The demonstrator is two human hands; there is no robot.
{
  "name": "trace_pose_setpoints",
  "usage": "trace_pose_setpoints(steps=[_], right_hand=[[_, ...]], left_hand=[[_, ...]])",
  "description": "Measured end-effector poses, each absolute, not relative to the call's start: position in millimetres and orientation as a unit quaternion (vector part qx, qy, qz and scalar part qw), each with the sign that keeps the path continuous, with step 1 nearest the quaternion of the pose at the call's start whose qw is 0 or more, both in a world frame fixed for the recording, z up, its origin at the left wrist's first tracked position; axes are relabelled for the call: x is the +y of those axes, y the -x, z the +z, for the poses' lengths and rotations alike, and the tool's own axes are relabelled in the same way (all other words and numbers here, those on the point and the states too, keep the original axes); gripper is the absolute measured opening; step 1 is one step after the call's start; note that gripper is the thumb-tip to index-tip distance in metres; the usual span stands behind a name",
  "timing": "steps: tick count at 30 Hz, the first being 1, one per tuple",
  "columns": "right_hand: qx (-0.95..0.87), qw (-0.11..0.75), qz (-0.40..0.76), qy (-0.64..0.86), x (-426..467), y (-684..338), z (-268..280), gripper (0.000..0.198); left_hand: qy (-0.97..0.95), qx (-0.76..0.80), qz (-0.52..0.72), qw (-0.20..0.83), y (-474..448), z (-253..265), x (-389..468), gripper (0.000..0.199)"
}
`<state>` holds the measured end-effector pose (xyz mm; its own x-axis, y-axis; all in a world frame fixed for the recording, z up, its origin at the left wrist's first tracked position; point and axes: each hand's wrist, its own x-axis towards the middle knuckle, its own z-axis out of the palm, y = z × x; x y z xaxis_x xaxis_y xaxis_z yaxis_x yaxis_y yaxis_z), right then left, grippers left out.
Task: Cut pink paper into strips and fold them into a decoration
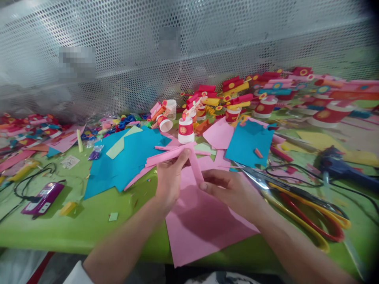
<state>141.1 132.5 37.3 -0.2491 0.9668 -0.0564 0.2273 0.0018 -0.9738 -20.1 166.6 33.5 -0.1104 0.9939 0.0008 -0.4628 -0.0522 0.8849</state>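
Note:
A long pink paper strip [194,163] is held between my two hands, bent into an angle near the top. My left hand [170,173] is closed on one part of it, thumb pressed on top near the bend. My right hand [225,189] pinches the strip's lower end between thumb and fingers. Below both hands lies a large pink paper sheet [204,236] on the green table [97,232]. Just beyond the strip stands an upside-down white cup [186,138] with a red band and a small paper piece on top.
Scissors [296,209] with yellow and red handles and a blue glue gun [340,165] with cords lie at right. Blue paper [115,169] and a purple power strip [43,199] are at left. Several decorated cups [265,108] line the perforated metal panel [124,55].

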Motion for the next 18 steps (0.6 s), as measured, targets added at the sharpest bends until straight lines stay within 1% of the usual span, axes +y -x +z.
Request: trace_pose_setpoints(steps=[3, 6, 9, 13, 18], right_hand=[[-0.582, 0.420, 0.523, 0.460, 132.6, -148.9, 38.9, 0.041], [-0.542, 0.457, 0.566, 0.420, 134.3, -155.3, 34.2, 0.040], [-0.519, 0.476, 0.566, 0.428, 137.7, -156.4, 30.2, 0.039], [-0.499, 0.496, 0.547, 0.453, 141.6, -152.5, 31.6, 0.040], [-0.498, 0.508, 0.550, 0.438, 143.8, -148.5, 33.6, 0.039]], left_hand=[[-0.349, 0.390, 0.637, 0.567, 22.2, 34.5, 167.9, 0.022], [-0.363, 0.375, 0.623, 0.583, 22.4, 34.2, 168.2, 0.023], [-0.383, 0.369, 0.606, 0.592, 21.1, 33.8, 166.7, 0.024], [-0.450, 0.366, 0.550, 0.601, 18.5, 33.4, 161.7, 0.027], [-0.497, 0.360, 0.517, 0.597, 15.0, 29.5, 158.0, 0.025]])
